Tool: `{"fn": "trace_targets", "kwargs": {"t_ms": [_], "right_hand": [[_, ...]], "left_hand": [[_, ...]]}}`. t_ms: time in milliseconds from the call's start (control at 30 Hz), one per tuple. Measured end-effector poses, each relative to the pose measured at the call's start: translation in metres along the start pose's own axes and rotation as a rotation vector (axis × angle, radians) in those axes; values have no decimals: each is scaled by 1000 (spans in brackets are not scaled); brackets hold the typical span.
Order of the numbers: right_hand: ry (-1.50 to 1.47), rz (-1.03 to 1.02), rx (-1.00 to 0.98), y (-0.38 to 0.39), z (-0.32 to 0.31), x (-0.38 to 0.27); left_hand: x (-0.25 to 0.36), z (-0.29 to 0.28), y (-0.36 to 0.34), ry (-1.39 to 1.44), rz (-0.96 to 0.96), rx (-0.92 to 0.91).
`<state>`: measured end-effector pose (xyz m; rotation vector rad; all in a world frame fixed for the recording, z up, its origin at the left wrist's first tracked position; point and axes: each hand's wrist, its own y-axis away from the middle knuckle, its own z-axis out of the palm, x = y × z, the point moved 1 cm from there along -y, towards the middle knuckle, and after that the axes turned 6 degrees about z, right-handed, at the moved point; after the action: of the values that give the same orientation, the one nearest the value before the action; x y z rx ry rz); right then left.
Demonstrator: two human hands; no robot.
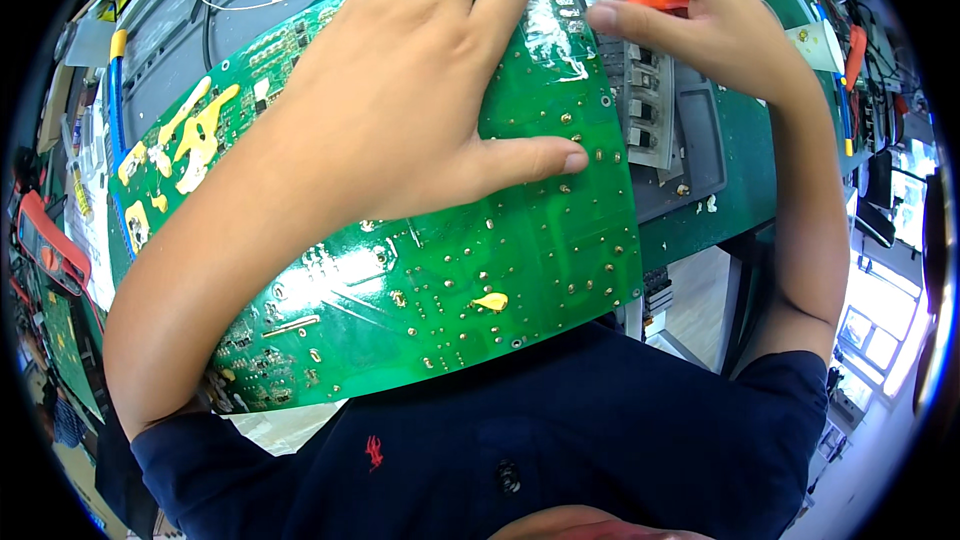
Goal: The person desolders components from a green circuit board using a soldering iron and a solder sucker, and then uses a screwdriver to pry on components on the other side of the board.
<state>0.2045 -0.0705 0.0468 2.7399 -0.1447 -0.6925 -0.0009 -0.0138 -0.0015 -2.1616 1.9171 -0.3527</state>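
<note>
1. The left hand (pixel 400 90) lies flat and spread wide on the solder side of a large green circuit board (pixel 450 260), palm down, fingers reaching toward the far edge and the thumb stretched out to the right across the board. It grips nothing; it simply presses on the board.
2. The circuit board is held tilted up between the person's chest and the counter (pixel 740 160), its near edge against the dark blue shirt (pixel 560 440) and its far edge up by the fingertips. Its long axis runs from lower left to upper right.
3. The right hand (pixel 700 25) is curled closed around an orange-handled tool (pixel 660 1), pinched between thumb and forefinger. How the tool ends cannot be told, since the tip is hidden.
4. That tool sits just beyond the board's upper right corner, beside a patch of shiny clear film (pixel 545 20). The right hand is therefore the nearer one to this corner; the left hand rests closer to the board's middle.
5. Just right of the board, under the right hand, a grey component block (pixel 650 110) with a row of pale parts lies on the counter.
6. Yellowish blobs (pixel 200 135) mark the board's far left end, well apart from both hands.
</note>
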Motion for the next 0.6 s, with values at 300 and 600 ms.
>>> {"fn": "trace_targets", "kwargs": {"t_ms": [300, 600], "right_hand": [[291, -9, 66, 9, 10, -14], [17, -149, -16, 3, 16, 13]], "left_hand": [[4, -12, -4, 40, -13, -21], [-3, -11, 0, 127, 31, 9]]}}
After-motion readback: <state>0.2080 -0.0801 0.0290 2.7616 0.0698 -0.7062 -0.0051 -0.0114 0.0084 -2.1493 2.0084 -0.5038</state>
